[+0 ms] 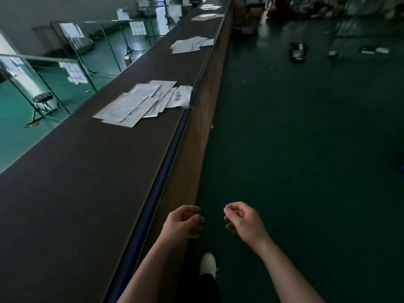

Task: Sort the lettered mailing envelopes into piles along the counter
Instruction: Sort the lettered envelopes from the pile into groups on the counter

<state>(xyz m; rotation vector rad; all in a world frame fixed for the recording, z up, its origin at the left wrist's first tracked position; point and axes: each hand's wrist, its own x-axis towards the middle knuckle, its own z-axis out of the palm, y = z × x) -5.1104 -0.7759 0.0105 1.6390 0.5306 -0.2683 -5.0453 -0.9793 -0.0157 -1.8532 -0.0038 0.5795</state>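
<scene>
A long dark counter (pixel 87 182) runs away from me on the left. Its nearest pile of white envelopes (pixel 142 103) lies fanned out by the front edge, and one envelope shows black lettering. Farther along lie a second pile (pixel 190 44) and a third pile (pixel 206 16), with more envelopes (pixel 209 6) at the far end. My left hand (pixel 183 221) and my right hand (pixel 244 219) hang in front of me over the floor, beside the counter's blue front rim. Both have loosely curled fingers and hold nothing.
Dark green floor stretches to the right of the counter, with my white shoe (pixel 207 263) below my hands. A dark package (pixel 298 52) and other small items lie on the floor far ahead. Boxes stand at the back. Behind the counter are metal racks and a stool (pixel 43 101).
</scene>
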